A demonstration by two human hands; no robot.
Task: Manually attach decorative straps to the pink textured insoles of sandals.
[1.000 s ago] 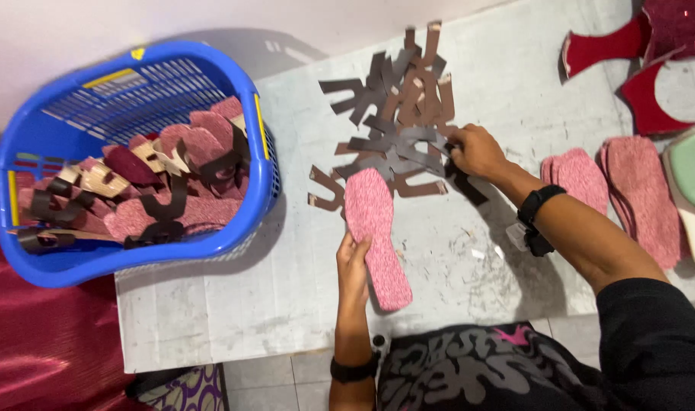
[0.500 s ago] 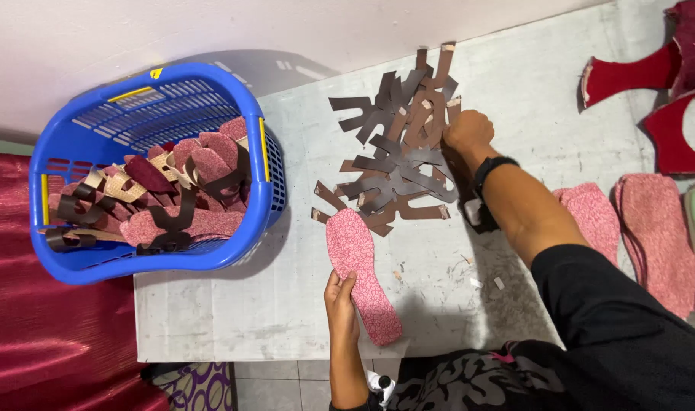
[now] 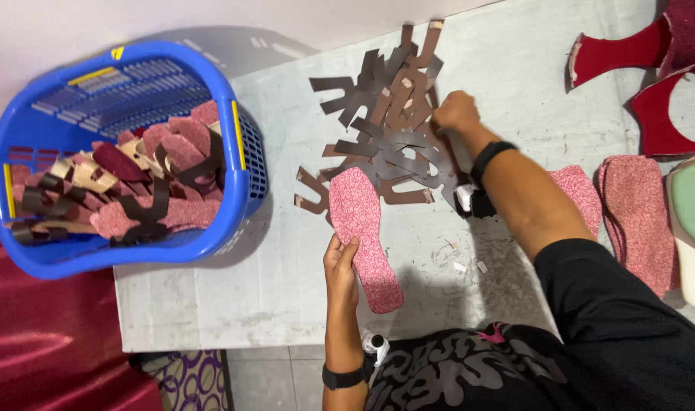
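Our right hand's fingertips vanish among the dark brown Y-shaped straps — the pale green tray is cut off at the picture's right edge.

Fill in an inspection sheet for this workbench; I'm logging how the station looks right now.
Surface: grey worktable, scuffed, with small scraps near the right arm.
Job's things: pink patterned insole flat on the table; pile of dark brown strap cutouts above it.
Clutter: blue basket full of insoles and straps; more pink insoles; red cut pieces; pale green object at the right edge.
Hands: left hand holds the insole's edge; right hand is on the strap pile.
Cables: nothing seen.
Surroundings: red cloth on the left, tiled floor below.
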